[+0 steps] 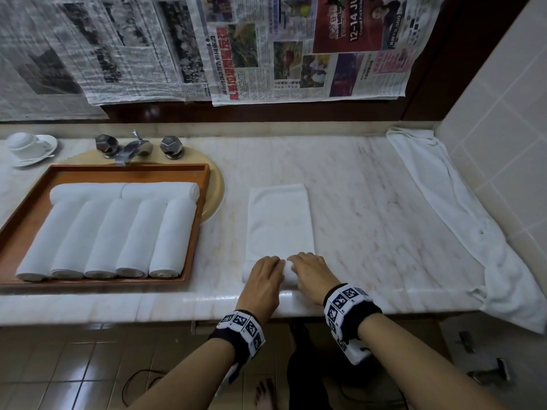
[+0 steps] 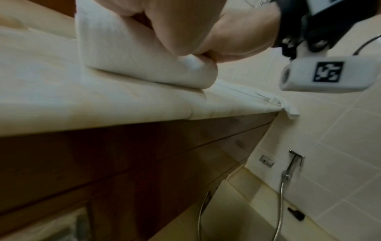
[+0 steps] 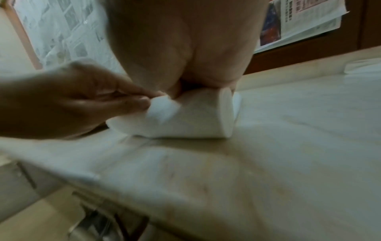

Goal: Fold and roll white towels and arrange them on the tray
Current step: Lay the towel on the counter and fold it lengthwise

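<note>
Head view: both hands are curling fingers over the started roll at the near end of the folded towel (image 1: 281, 220) — left hand (image 1: 265, 275), right hand (image 1: 310, 272), equally near. Towel's long axis is running straight away from the fingertips; tray (image 1: 204, 184) is sitting left.

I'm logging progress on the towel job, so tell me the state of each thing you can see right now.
Folded towel: flat on counter, near end partly rolled.
Left hand: gripping the roll.
Right hand: gripping the roll.
Tray: holds seven rolled towels.
Loose towel: unfolded, draped along the wall.
Cup: upside down on saucer.
</note>
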A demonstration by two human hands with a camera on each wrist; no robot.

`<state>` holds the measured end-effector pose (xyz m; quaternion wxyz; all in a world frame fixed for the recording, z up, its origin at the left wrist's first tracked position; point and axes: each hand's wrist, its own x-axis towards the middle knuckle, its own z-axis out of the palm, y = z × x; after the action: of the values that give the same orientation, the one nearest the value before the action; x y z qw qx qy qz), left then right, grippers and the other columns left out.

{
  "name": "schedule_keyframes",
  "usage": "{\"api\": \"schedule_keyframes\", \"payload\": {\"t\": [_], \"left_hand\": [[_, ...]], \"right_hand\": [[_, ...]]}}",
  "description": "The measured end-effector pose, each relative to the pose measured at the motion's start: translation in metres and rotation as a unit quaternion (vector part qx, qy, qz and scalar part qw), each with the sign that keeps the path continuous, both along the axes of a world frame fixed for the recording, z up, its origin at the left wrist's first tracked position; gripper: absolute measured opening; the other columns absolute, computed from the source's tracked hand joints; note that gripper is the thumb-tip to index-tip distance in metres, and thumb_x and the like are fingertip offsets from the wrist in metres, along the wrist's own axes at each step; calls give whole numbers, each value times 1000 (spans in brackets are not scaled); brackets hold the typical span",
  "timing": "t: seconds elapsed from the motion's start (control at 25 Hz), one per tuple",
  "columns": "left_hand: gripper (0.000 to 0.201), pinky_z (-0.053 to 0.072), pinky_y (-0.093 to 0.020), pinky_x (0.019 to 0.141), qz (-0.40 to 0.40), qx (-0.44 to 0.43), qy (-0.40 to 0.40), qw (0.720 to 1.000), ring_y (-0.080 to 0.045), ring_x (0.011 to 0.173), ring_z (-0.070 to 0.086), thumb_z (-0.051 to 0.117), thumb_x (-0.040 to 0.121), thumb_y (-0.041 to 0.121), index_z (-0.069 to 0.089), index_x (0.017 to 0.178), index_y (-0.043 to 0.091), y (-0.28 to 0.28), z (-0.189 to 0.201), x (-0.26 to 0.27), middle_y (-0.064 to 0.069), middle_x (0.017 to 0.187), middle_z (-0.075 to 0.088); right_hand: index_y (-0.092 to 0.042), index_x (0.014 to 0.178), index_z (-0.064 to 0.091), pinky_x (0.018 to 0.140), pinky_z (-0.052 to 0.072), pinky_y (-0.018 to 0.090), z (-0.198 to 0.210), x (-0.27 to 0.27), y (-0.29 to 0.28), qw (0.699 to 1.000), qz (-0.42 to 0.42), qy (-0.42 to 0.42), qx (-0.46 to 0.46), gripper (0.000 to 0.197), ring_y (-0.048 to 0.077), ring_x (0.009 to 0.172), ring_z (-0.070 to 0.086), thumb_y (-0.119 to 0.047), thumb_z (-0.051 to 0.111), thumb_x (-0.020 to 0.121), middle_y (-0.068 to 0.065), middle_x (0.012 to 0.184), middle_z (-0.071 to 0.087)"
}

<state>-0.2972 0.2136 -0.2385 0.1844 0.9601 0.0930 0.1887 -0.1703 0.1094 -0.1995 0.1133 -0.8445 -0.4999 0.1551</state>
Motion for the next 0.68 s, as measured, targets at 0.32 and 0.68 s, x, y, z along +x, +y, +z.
{"api": "schedule_keyframes", "payload": {"t": [0.32,0.68], "left_hand": [[30,46,-35,88,5,-2,101,995,-31,95,58,59,78,-5,64,107,2,21,25,30,-13,103,63],[49,46,-38,96,-23,-19,84,996,-30,104,54,50,72,-3,58,120,0,11,11,3,-15,114,61]], "right_hand": [[-7,122,56,104,38,39,-7,-11,-1,997,-18,-71,26,45,27,106,57,-6,40,80,7,114,59],[-8,123,54,97,39,36,-4,-7,0,998,-19,-63,16,33,27,108,52,-15,36,96,8,117,57]]}}
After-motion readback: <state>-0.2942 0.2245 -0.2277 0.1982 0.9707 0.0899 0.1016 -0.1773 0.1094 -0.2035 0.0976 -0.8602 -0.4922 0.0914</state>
